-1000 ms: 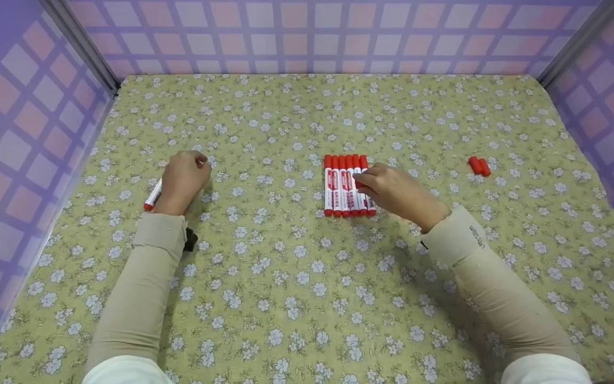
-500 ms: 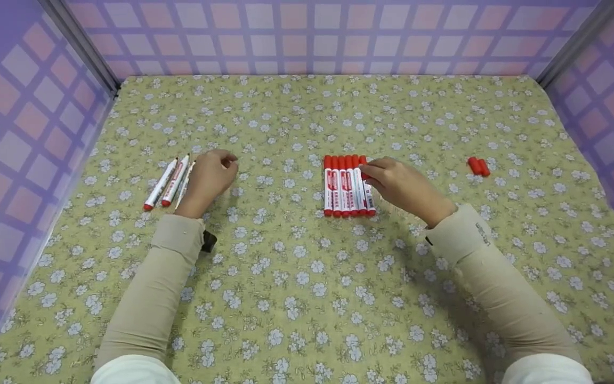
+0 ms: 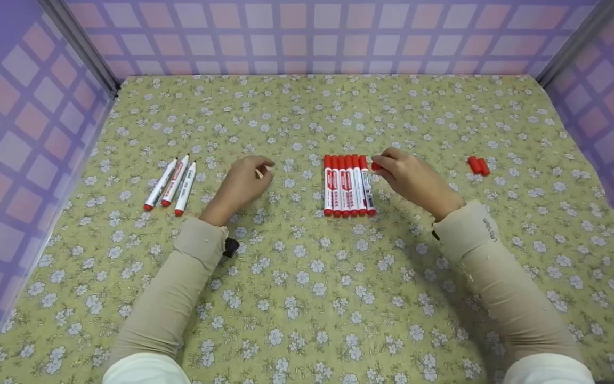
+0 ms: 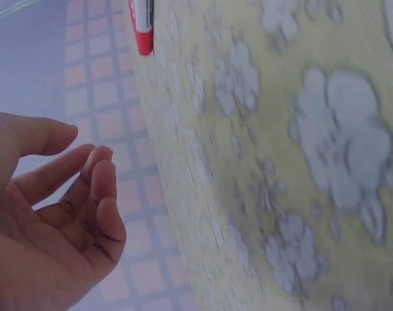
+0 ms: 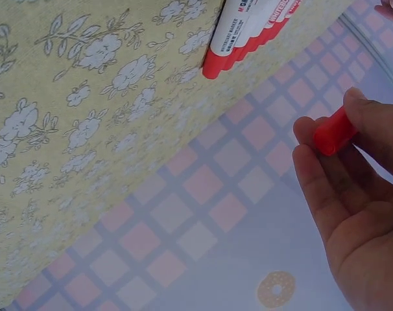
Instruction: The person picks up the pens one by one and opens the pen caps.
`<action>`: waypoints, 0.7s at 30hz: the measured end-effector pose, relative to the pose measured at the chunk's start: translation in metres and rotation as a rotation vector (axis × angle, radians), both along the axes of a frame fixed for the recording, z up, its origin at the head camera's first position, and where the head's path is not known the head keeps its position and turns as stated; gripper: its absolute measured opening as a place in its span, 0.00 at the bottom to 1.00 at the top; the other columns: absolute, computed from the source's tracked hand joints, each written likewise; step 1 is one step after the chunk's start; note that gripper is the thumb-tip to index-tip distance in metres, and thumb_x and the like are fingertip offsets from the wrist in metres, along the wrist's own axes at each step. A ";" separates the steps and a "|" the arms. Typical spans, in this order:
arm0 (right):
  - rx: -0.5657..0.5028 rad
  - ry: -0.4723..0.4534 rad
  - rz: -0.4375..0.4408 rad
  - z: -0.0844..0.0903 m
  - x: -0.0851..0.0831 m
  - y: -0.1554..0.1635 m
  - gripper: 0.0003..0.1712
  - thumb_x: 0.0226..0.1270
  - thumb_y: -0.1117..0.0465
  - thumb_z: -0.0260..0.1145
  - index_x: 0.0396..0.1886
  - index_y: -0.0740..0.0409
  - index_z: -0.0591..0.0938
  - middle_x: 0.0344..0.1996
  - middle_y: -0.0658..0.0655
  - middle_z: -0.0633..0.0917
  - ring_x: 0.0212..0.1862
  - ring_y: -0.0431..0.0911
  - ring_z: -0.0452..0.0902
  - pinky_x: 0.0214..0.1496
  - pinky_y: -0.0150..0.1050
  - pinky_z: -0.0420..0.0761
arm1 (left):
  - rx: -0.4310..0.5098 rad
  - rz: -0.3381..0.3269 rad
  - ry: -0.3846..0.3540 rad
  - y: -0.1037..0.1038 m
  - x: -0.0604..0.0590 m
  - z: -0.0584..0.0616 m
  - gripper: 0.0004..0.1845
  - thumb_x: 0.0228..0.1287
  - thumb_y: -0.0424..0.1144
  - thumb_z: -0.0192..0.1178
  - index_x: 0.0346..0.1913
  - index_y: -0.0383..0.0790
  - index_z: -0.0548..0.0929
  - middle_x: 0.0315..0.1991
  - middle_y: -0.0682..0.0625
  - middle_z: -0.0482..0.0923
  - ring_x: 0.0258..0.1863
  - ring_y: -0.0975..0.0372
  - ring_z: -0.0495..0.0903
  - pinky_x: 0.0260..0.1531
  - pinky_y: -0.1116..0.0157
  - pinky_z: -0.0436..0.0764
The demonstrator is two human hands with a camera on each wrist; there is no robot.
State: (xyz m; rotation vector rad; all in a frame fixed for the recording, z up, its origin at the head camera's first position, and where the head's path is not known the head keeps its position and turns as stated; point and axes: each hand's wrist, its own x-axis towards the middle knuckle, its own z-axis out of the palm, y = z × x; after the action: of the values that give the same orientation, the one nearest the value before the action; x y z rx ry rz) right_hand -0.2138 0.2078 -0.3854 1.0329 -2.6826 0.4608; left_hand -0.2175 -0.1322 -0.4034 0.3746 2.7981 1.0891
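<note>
Between thumb and fingers, my right hand (image 3: 412, 180) pinches a small red marker cap (image 5: 336, 133), just right of a row of capped markers (image 3: 345, 186). These white markers with red caps lie side by side, caps pointing away from me. My left hand (image 3: 244, 184) holds nothing; its fingers are loosely bent, as the left wrist view shows. It is over the cloth between the row and three uncapped markers. Those lie at the left, tips pointing away: a left one (image 3: 160, 184), a middle one (image 3: 175, 180) and a right one (image 3: 185, 189).
Two loose red caps (image 3: 478, 166) lie together at the right. A yellow-green floral cloth (image 3: 296, 277) covers the table. Purple checkered walls (image 3: 307, 37) stand at the back and both sides.
My left hand has moved right, away from the uncapped markers, and all three now show. My right hand has shifted right, off the end of the capped row, with the red cap in its fingers.
</note>
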 end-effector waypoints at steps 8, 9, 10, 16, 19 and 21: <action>-0.003 -0.011 -0.069 -0.002 -0.005 0.008 0.14 0.66 0.67 0.63 0.50 0.69 0.82 0.41 0.66 0.84 0.40 0.55 0.84 0.44 0.47 0.84 | 0.019 -0.150 -0.021 0.023 0.010 0.000 0.18 0.72 0.37 0.50 0.60 0.37 0.77 0.47 0.44 0.77 0.40 0.56 0.76 0.38 0.59 0.77; -0.004 -0.015 -0.083 -0.002 -0.006 0.009 0.15 0.67 0.67 0.63 0.50 0.69 0.82 0.41 0.66 0.84 0.40 0.56 0.84 0.43 0.48 0.83 | 0.019 -0.167 -0.014 0.026 0.011 0.000 0.18 0.71 0.36 0.51 0.60 0.36 0.77 0.47 0.44 0.78 0.40 0.56 0.76 0.39 0.59 0.77; -0.006 -0.017 -0.100 -0.001 -0.006 0.011 0.15 0.67 0.67 0.62 0.51 0.69 0.82 0.41 0.66 0.84 0.39 0.56 0.84 0.43 0.48 0.83 | 0.019 -0.183 -0.009 0.029 0.011 0.001 0.18 0.71 0.36 0.51 0.60 0.36 0.77 0.46 0.44 0.78 0.41 0.56 0.76 0.39 0.59 0.77; -0.038 -0.049 -0.193 0.001 -0.010 0.023 0.16 0.67 0.67 0.63 0.53 0.67 0.81 0.40 0.65 0.84 0.38 0.54 0.82 0.41 0.47 0.83 | 0.035 -0.263 -0.001 0.043 0.017 0.004 0.16 0.71 0.36 0.51 0.57 0.35 0.78 0.48 0.43 0.79 0.42 0.56 0.77 0.41 0.58 0.78; -0.066 -0.075 -0.219 -0.001 -0.012 0.029 0.16 0.66 0.67 0.63 0.53 0.67 0.81 0.39 0.65 0.84 0.38 0.54 0.82 0.40 0.47 0.83 | 0.046 -0.291 -0.022 0.050 0.020 0.004 0.16 0.71 0.36 0.51 0.57 0.35 0.79 0.49 0.43 0.79 0.43 0.57 0.77 0.42 0.59 0.78; -0.090 -0.099 -0.231 -0.002 -0.014 0.032 0.16 0.66 0.68 0.63 0.53 0.68 0.81 0.40 0.65 0.84 0.39 0.55 0.82 0.41 0.48 0.83 | 0.044 -0.307 -0.041 0.054 0.022 0.003 0.16 0.71 0.37 0.52 0.57 0.35 0.79 0.48 0.44 0.79 0.43 0.57 0.76 0.41 0.60 0.78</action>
State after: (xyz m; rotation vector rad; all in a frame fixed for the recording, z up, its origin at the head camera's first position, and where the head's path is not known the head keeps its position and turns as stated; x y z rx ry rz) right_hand -0.2280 0.2403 -0.3877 0.6813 -2.7935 0.5925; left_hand -0.1958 -0.0778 -0.4002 0.7475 2.5708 1.0726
